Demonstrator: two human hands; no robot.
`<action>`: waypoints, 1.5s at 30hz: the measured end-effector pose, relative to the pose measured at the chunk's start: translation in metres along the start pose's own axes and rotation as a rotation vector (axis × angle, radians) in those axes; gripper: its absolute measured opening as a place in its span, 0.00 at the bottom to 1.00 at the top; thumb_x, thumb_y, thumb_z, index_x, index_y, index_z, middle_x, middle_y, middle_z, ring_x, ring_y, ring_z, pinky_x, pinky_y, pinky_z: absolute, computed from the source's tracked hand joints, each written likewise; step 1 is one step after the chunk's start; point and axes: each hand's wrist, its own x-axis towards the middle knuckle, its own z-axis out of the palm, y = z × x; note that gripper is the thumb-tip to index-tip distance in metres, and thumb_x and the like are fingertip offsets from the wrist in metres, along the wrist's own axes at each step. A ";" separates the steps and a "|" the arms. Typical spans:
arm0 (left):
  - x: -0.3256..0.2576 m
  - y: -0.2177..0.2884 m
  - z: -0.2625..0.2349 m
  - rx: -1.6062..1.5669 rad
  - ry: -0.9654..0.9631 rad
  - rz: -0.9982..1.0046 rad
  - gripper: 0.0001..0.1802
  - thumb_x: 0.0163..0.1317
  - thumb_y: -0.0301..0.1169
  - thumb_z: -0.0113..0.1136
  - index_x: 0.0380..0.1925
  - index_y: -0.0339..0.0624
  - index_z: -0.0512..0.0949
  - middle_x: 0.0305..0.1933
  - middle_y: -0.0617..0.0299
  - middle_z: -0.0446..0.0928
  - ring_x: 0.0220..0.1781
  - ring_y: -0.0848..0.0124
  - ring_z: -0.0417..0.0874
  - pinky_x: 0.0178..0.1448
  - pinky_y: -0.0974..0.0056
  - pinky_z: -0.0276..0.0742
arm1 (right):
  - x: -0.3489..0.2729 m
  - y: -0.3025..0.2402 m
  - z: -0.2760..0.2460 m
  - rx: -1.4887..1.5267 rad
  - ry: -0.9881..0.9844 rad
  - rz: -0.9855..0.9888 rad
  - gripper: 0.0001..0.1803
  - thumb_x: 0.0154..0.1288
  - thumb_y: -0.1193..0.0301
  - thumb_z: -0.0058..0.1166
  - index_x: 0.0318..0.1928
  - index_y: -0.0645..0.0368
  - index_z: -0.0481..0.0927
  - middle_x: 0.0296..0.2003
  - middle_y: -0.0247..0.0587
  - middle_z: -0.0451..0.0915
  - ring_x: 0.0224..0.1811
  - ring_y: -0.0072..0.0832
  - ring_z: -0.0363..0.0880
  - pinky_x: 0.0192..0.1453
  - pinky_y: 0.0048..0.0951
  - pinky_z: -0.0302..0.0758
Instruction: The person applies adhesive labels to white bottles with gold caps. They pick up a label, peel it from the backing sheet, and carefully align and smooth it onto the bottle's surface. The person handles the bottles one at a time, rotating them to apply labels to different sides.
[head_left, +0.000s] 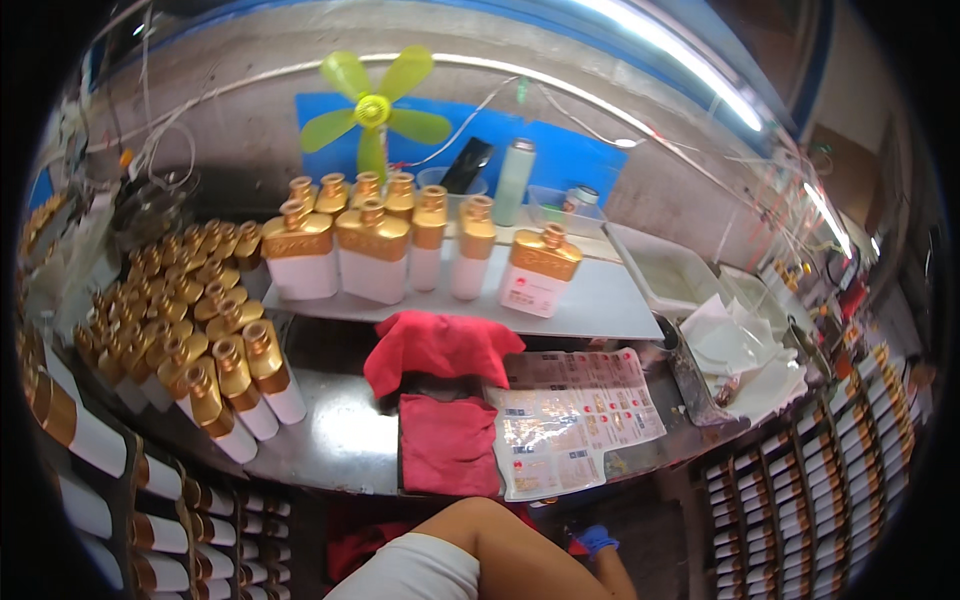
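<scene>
Low at the frame's bottom is my right hand (598, 540), in a blue covering, below the bench's front edge. It is small and dim there, so whether its fingers are closed cannot be made out. Something red shows beside it. My left hand is out of sight; a bent bare limb with white cloth (410, 572) fills the lower middle. On the bench above lie a folded red cloth (448, 445), a crumpled red cloth (440, 348) and a clear-covered sheet of printed labels (580, 425). One white-and-gold bottle (540, 272) bearing a label stands on the raised grey board (610, 300).
Several more bottles (372, 250) share the board, and a dense group (235, 375) crowds the left. Racks of bottles flank me, left (165, 535) and right (800, 490). Behind are a green fan (372, 110) and a flask (516, 180). A tray with white paper (725, 345) sits right.
</scene>
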 end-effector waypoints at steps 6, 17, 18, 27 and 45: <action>-0.055 0.046 -0.013 0.030 0.052 -0.013 0.23 0.61 0.37 0.60 0.50 0.32 0.70 0.48 0.51 0.74 0.47 0.63 0.77 0.49 0.59 0.72 | -0.015 -0.012 0.056 0.112 0.006 -0.072 0.20 0.66 0.60 0.43 0.52 0.57 0.78 0.45 0.49 0.80 0.47 0.39 0.79 0.53 0.39 0.74; -0.253 0.034 -0.054 -0.111 1.065 -0.453 0.15 0.66 0.30 0.56 0.51 0.37 0.73 0.47 0.61 0.76 0.48 0.76 0.76 0.51 0.70 0.73 | -0.184 -0.112 -0.226 0.801 0.209 0.166 0.11 0.63 0.70 0.51 0.37 0.63 0.85 0.31 0.42 0.84 0.30 0.25 0.81 0.36 0.29 0.76; -0.263 0.035 -0.062 0.180 1.242 -0.467 0.12 0.64 0.28 0.59 0.47 0.38 0.75 0.41 0.65 0.78 0.43 0.79 0.77 0.48 0.72 0.74 | -0.187 -0.131 -0.263 0.864 0.179 0.114 0.11 0.64 0.70 0.52 0.37 0.62 0.85 0.30 0.38 0.84 0.31 0.22 0.79 0.38 0.25 0.74; -0.228 0.100 -0.267 1.539 1.474 -0.411 0.12 0.64 0.36 0.56 0.42 0.41 0.75 0.32 0.49 0.77 0.34 0.52 0.81 0.33 0.54 0.74 | -0.088 -0.269 -0.376 0.874 0.442 -0.456 0.11 0.62 0.69 0.58 0.43 0.60 0.83 0.32 0.35 0.81 0.26 0.25 0.78 0.36 0.25 0.75; -0.200 0.165 -0.299 2.129 1.129 -0.665 0.13 0.59 0.44 0.58 0.32 0.46 0.76 0.27 0.52 0.75 0.29 0.54 0.80 0.33 0.53 0.74 | -0.089 -0.295 -0.381 0.873 0.423 -0.694 0.16 0.63 0.69 0.58 0.51 0.52 0.81 0.31 0.41 0.82 0.24 0.25 0.78 0.35 0.25 0.76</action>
